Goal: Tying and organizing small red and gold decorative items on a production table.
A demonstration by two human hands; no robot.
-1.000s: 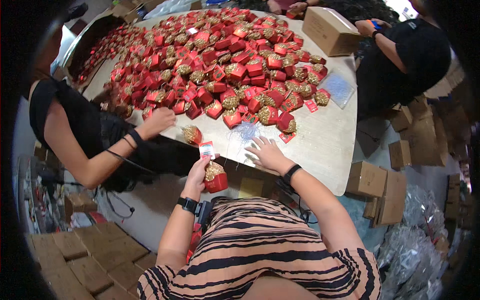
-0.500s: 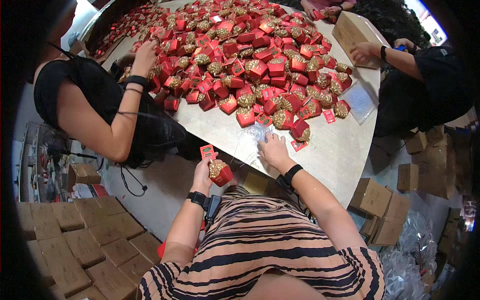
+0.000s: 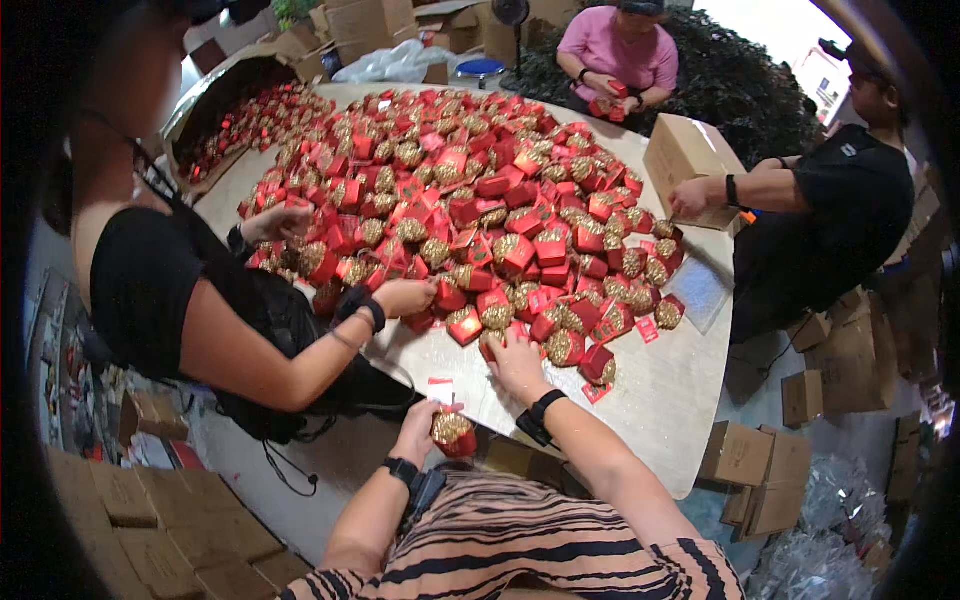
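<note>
My left hand (image 3: 420, 430) is closed around a red ornament with a glittery gold top (image 3: 454, 428), held just off the table's near edge. A tag (image 3: 440, 388), pale on the side facing up, sticks out above those fingers. My right hand (image 3: 520, 368) is over the near edge of a big pile of similar ornaments (image 3: 515, 255). Its fingers are bent round a red-and-gold ornament (image 3: 487, 347), mostly hidden under them. Close to that hand lie another ornament (image 3: 598, 364) and a red tag (image 3: 596, 392) on the pale tabletop (image 3: 640, 430).
At the left, a co-worker in black (image 3: 240, 340) reaches into the pile. Across the table, a person in pink (image 3: 620, 50) holds ornaments. Another in black (image 3: 850, 190) handles a carton (image 3: 690, 165) at the right. Stacked cartons (image 3: 160, 510) stand low at the left.
My view has tipped up. My right hand has moved from clear plastic on the table to an ornament at the pile's edge. The left co-worker has leaned in with both hands.
</note>
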